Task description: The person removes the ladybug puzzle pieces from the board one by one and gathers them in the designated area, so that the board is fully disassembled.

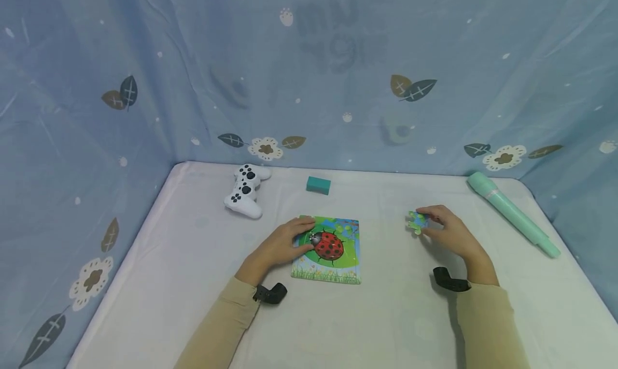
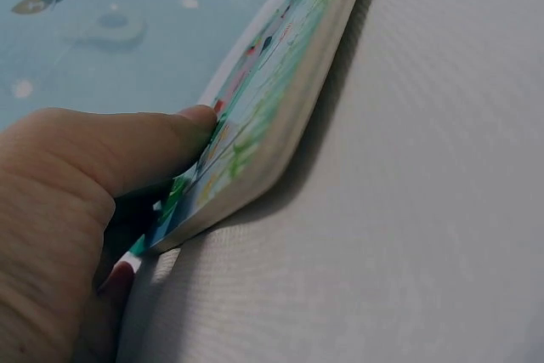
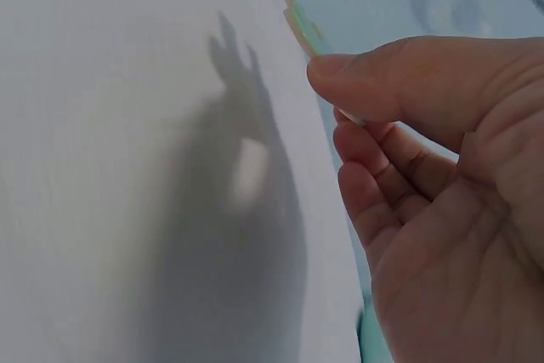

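A square ladybug jigsaw puzzle (image 1: 350,259) lies on the table. My left hand (image 1: 280,244) rests on its left side, the thumb on the picture near the ladybug's head and the fingers by the upper left corner. In the left wrist view the thumb (image 2: 161,138) touches the printed face of the puzzle (image 2: 280,125), and another fingertip shows by its edge. To the right, my right hand (image 1: 451,232) pinches a small blue and green puzzle piece (image 1: 416,222) between thumb and fingers, raised above the cloth. In the right wrist view the piece (image 3: 304,30) appears nearly edge-on beyond the thumb.
A white game controller (image 1: 246,191) sits behind the left hand, and a small teal block (image 1: 318,185) stands behind the puzzle. At the right edge lies a long mint-green tube-shaped object (image 1: 514,213). Patterned blue cloth (image 1: 309,90) hangs around the white-covered table (image 1: 367,326).
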Demonstrator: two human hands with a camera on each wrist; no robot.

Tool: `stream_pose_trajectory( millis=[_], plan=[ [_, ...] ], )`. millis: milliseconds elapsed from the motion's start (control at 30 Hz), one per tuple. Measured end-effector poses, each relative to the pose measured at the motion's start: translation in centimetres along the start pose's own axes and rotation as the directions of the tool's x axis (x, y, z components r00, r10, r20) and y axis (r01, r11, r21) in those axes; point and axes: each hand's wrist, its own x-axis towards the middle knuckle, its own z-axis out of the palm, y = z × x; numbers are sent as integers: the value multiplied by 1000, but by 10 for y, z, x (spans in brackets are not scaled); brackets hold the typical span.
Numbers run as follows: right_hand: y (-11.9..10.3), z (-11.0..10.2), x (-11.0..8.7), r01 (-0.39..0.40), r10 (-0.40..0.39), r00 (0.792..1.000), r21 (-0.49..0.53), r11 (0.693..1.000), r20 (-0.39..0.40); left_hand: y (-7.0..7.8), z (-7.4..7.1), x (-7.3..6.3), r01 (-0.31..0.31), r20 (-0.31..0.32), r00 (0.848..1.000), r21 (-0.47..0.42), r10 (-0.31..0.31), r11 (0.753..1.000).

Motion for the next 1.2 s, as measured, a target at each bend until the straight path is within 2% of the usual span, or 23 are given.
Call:
stream_pose_trajectory(
  millis=[200,333,533,800,933,1033,1200],
  plan=[
    [23,-29,-22,-47,46,999,-62,997,-12,4,0,2,-2,-9,1000,-20,2,1000],
    [35,-37,-29,-48,46,999,-98,994,-22,3,-1,0,-4,-6,1000,-10,4,1000],
    [50,-42,-31,-69,68,998,-98,993,-9,1,-1,1,-13,-11,1000,-10,13,1000],
    [57,-43,-28,-62,63,998,-37,997,22,1,-2,1,-7,-9,1000,-7,7,1000],
    [59,-43,-29,-82,83,996,-25,996,28,2,-3,1,-3,-6,1000,-14,2,1000],
    [61,-44,-31,-102,100,994,57,993,31,1,-2,1,-5,-6,1000,-16,5,1000],
    [63,-43,-36,-79,84,996,206,975,-15,0,0,2,-10,-2,1000,-6,10,1000]
  ],
)
